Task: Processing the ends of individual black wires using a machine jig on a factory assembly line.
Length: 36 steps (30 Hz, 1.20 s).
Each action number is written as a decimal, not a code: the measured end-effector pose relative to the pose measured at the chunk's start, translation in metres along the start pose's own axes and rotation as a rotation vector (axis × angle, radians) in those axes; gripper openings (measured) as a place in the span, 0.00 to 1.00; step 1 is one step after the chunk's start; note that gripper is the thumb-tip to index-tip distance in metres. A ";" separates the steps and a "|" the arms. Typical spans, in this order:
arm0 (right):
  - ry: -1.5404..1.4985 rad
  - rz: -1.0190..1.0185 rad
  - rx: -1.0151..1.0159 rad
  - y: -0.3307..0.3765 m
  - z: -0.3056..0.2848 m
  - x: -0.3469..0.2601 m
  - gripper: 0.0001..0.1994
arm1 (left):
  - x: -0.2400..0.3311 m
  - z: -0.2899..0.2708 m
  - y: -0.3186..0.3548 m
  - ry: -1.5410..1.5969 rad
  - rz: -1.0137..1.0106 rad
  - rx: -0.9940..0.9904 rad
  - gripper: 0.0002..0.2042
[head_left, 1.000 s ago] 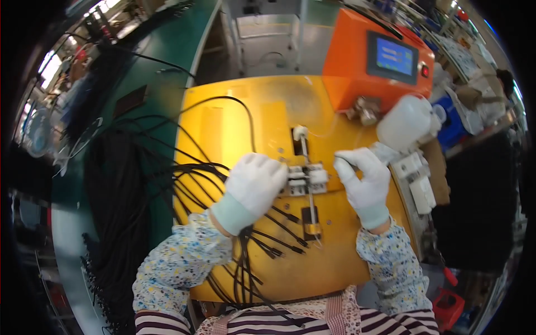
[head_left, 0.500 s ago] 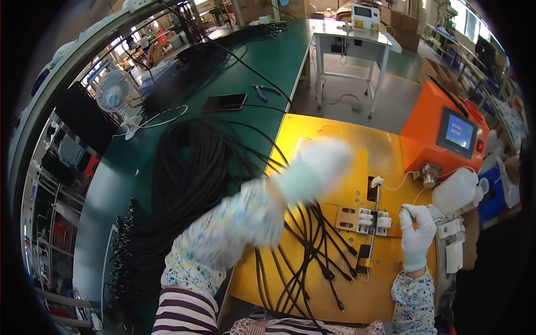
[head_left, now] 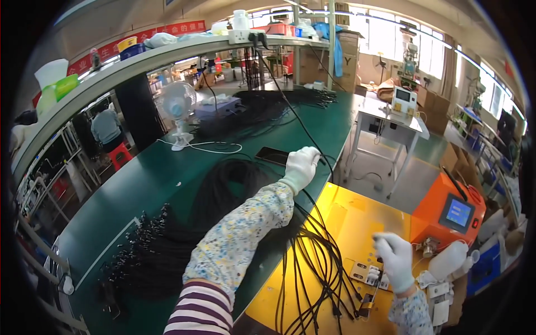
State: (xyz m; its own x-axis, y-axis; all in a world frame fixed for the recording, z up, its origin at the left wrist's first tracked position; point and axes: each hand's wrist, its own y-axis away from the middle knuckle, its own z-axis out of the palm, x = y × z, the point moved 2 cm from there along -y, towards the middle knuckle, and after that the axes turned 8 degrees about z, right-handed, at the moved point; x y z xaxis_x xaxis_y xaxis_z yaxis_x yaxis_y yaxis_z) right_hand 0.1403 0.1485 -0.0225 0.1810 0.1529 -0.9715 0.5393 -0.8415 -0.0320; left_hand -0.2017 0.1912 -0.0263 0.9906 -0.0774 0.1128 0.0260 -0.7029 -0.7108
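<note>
My left hand [head_left: 301, 167], in a white glove, is stretched out over the green table [head_left: 139, 181]. It is closed at the spot where the pliers lay, beside a dark phone [head_left: 272, 156]. Only a dark bit shows at its fingertips; the rest of the pliers is hidden. My right hand [head_left: 396, 261], also gloved and slightly blurred, hangs over the metal fixture [head_left: 360, 272] on the yellow plate [head_left: 349, 215]. Its fingers are curled together; whatever is in them is hidden. Several black cables [head_left: 318, 254] fan across the plate, between my hands.
A big black cable bundle [head_left: 231, 181] lies left of my left arm. Farther off stand a white fan [head_left: 177, 103] and more dark cables [head_left: 257, 111]. An orange machine [head_left: 432, 209] with a screen and a white bottle [head_left: 448, 261] flank the plate's right side.
My view has tilted up. My left hand has gone from above the yellow plate to the pliers beside the phone and closed there. My right hand has moved from beside the fixture to over it.
</note>
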 end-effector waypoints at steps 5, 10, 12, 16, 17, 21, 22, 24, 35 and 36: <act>-0.548 0.125 -0.256 -0.064 0.083 -0.025 0.23 | 0.036 -0.104 0.027 0.296 0.271 0.297 0.08; -1.390 0.240 -0.493 -0.151 0.087 -0.004 0.17 | 0.018 -0.141 0.088 -0.174 0.555 -0.151 0.07; -1.284 0.210 -0.426 -0.151 0.069 -0.005 0.16 | -0.006 -0.152 0.109 -0.250 0.527 -0.198 0.06; -1.095 0.106 -0.233 -0.124 0.025 -0.022 0.13 | -0.050 -0.165 0.130 -0.322 0.438 -0.123 0.06; -1.055 0.073 -0.172 -0.117 0.012 -0.023 0.12 | -0.059 -0.166 0.132 -0.349 0.414 -0.135 0.06; -0.922 -0.029 -0.051 -0.093 -0.034 -0.008 0.12 | -0.087 -0.157 0.134 -0.491 0.327 -0.173 0.04; -0.916 -0.032 -0.032 -0.086 -0.049 -0.003 0.12 | -0.091 -0.152 0.132 -0.475 0.338 -0.168 0.04; -0.900 -0.112 -0.018 -0.071 -0.077 0.005 0.12 | -0.107 -0.147 0.129 -0.581 0.163 -0.265 0.03; -0.507 -0.119 -0.053 0.036 -0.048 0.004 0.12 | -0.031 -0.120 0.035 -0.622 -0.156 0.196 0.15; -0.507 -0.114 -0.055 0.044 -0.032 0.002 0.12 | 0.014 -0.116 0.028 -0.331 0.164 0.380 0.14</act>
State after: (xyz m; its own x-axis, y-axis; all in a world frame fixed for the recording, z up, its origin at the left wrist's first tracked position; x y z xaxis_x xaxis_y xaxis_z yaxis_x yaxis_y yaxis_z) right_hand 0.1907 0.1288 -0.0178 -0.2949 -0.0396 -0.9547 0.5769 -0.8039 -0.1449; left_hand -0.2029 0.0889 0.0358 0.9736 0.1058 -0.2024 -0.1467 -0.3894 -0.9093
